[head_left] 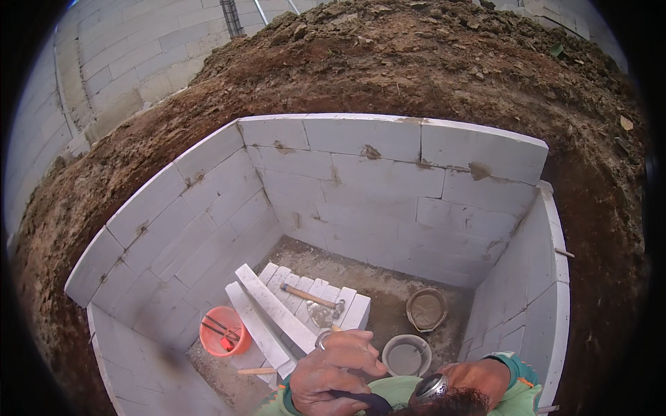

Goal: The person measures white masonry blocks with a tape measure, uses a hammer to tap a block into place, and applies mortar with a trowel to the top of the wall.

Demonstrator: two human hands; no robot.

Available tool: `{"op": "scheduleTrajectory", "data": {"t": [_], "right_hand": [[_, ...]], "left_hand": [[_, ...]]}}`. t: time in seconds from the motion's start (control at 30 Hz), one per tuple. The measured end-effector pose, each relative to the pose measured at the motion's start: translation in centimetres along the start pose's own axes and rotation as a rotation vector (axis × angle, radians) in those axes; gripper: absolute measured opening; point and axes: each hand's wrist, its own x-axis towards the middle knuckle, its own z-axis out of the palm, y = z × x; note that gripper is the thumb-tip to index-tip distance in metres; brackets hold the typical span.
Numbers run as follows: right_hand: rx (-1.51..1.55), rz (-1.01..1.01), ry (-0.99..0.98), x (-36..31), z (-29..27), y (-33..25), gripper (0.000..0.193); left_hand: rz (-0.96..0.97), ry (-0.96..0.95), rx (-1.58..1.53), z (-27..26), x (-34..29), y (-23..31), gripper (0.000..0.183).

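Both hands are low in the picture, close to my body. My left hand (338,374) is closed, fingers curled over a dark piece (368,402) that I cannot make out; a silver band (322,339) shows on this hand. To its right, my right hand (480,380) reaches out of a teal cuff, its fingers mostly hidden. Beside it a shiny round silver thing (431,386) shows, whether worn or held I cannot tell. Beyond my left hand, a hammer (309,296) with a wooden handle lies across stacked white blocks (355,312), beside a mortar-smeared trowel (321,317).
White block walls (368,201) enclose the pit around me. Two long blocks (274,312) lean on the stack. Left of them stands an orange bucket (223,312) with tools. Two mortar basins, one farther (427,299) and one nearer (406,340), stand right. Soil (416,62) rises beyond.
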Motion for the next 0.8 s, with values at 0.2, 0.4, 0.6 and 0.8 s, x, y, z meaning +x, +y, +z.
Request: {"op": "scheduleTrajectory", "data": {"t": [0.2,0.4,0.6,0.8], "right_hand": [[0.117,-0.022,0.396,1.4,2.4,1.7,0.026],[0.119,-0.041,0.882,2.9,4.4,0.8,0.022],[0.202,-0.118,1.221,4.5,6.0,-1.7,0.022],[0.125,-0.200,1.012,1.3,2.0,-1.0,0.029]], "left_hand": [[0.030,0.150,-0.038,2.2,-1.9,-2.2,0.019],[0.151,0.088,0.033,3.9,-1.7,-5.1,0.013],[0.169,0.029,-0.051,5.4,-3.4,-5.6,0.015],[0.163,0.008,-0.075,7.0,-3.3,-5.9,0.018]]}}
